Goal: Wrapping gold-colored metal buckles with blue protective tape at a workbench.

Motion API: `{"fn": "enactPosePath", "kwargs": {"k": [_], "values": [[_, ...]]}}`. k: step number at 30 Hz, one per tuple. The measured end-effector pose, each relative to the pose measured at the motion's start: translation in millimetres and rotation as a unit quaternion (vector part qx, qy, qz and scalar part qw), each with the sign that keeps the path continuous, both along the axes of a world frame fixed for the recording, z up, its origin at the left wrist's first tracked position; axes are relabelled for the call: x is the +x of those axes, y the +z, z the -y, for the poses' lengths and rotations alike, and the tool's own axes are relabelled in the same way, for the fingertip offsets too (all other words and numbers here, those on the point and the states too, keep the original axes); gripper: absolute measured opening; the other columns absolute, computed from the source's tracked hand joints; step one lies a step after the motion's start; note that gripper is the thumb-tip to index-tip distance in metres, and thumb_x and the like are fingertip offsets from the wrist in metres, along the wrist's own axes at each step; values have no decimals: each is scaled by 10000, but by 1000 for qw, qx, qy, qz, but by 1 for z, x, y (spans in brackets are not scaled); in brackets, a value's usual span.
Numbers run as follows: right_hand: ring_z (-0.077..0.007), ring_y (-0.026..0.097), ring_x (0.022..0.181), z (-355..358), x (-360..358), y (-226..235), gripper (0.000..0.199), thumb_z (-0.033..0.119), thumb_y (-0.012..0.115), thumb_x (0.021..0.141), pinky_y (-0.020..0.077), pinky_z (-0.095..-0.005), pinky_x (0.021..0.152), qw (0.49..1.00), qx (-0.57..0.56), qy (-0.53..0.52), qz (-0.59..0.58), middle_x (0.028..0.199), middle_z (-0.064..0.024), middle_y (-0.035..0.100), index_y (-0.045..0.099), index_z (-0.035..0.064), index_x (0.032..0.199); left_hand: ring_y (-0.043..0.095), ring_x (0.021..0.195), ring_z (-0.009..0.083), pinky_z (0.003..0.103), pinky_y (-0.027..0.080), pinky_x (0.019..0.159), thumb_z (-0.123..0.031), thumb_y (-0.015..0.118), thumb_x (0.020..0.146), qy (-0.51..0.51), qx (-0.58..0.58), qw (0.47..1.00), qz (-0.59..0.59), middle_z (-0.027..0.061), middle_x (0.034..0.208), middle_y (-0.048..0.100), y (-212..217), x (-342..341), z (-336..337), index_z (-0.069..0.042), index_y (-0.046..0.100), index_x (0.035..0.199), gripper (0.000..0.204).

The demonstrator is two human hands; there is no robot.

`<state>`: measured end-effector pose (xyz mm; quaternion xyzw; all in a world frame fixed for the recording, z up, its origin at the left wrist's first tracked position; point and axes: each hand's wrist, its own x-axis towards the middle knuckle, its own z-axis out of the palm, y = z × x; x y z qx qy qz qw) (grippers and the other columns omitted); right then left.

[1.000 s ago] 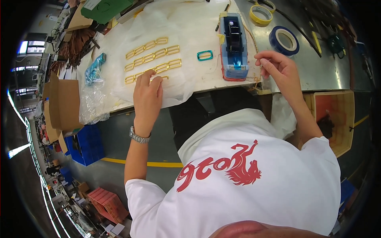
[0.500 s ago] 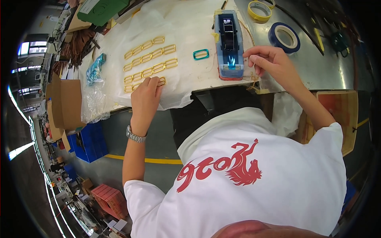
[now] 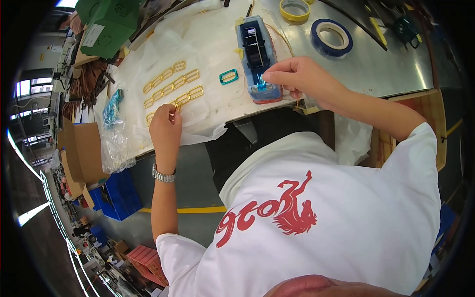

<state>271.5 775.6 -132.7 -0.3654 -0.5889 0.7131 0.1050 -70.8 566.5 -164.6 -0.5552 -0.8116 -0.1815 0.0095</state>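
Observation:
Rows of gold slide buckles lie on white sheeting at the left of the table. My left hand is closed at the near row and pinches a gold slide buckle, tilted up between thumb and fingers. A blue tape dispenser stands to the right, with a shiny blue strip of tape at its near end. Thumb and forefinger of my right hand close on the end of that strip. Between the rows and the dispenser lies one buckle wrapped in blue film.
A blue tape roll and a yellow tape roll lie on the metal surface at the far right. Left of the sheeting are a clear bag with blue contents and an open cardboard box. A green box stands far left.
My left hand has lifted a buckle slightly from the near row. The right hand has moved from beside the dispenser onto its tape end. The view has shifted, so the table sits further left.

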Motion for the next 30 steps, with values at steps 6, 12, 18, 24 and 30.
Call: {"fn": "enactPosePath", "kwargs": {"k": [6, 12, 18, 24, 30], "values": [[-83, 539, 700, 3, -10, 7, 245, 269, 839, 965, 423, -270, 613, 1000, -24, -10, -3, 863, -16, 703, 801, 38, 1037, 571, 707, 113, 285, 497, 682, -81, 809, 950, 32, 88, 985, 144, 35, 874, 661, 21, -14, -3, -6, 767, 1024, 114], [-73, 583, 729, 11, -6, 22, 177, 215, 831, 970, 461, -253, 651, 999, -14, -27, -17, 883, -25, 739, 761, 53, 988, 531, 708, 50, 225, 447, 654, -112, 785, 1010, 34, 127, 900, 415, -19, 821, 656, 67, 44, -20, 17, 750, 1046, 138], [-53, 602, 644, 61, 21, 32, 143, 164, 747, 1048, 449, -209, 582, 995, -33, -23, -96, 975, -78, 822, 706, 29, 1027, 620, 647, 85, 238, 476, 559, -103, 750, 1041, -58, 60, 763, 641, 25, 822, 696, 79, 112, -18, 27, 733, 1051, 131], [-89, 701, 709, 94, 25, -13, 145, 101, 719, 1062, 492, -234, 576, 988, -70, -52, -125, 954, -82, 807, 690, -17, 1141, 623, 632, 58, 207, 482, 546, -114, 756, 1048, -76, -44, 751, 654, 28, 810, 720, 78, 151, -24, 35, 744, 1070, 151], [-99, 728, 774, 99, 26, -16, 187, 66, 682, 1070, 539, -245, 638, 987, -64, -53, -135, 992, -78, 800, 688, -43, 1222, 620, 636, 44, 206, 482, 541, -132, 762, 1050, -74, -60, 776, 624, 36, 843, 751, 73, 158, -31, 34, 757, 1066, 167]]}}
